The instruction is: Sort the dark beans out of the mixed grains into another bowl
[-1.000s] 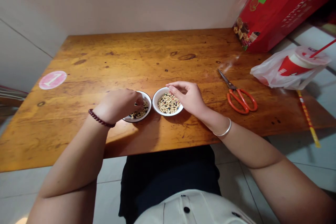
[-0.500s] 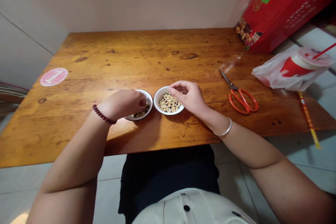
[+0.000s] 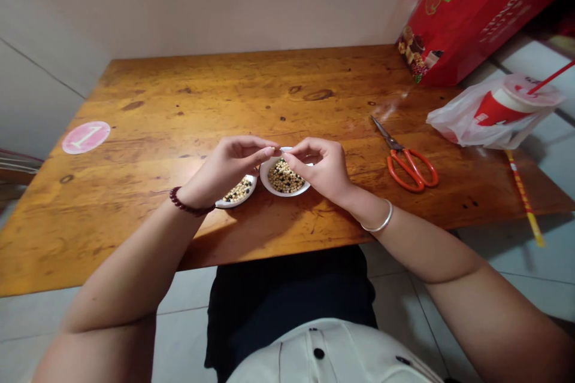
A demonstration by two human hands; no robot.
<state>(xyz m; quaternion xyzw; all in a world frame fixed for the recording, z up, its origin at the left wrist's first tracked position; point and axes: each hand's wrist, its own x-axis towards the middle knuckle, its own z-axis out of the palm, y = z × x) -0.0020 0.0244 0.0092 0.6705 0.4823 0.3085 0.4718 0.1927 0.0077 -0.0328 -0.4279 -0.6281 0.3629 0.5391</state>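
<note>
Two white bowls stand side by side, both filled with small round pale-yellow and black pieces that look like beans. My left hand hovers over the left bowl, partly hiding it. Its thumb and forefinger pinch a tiny yellowish bean. My right hand is at the right edge of the right bowl, thumb and forefinger pressed together. Whatever it pinches is too small to make out. The fingertips of both hands almost meet above the far rim of the right bowl.
Orange-handled scissors lie on the wooden table to the right. Beyond them are a red-and-white cup in a plastic bag, a yellow-red strip and a red box. A pink number sticker is at the left.
My left hand has risen out of the left bowl and moved right towards my right hand, with a bean between its fingertips. My right hand stays over the right bowl, still pinched.
</note>
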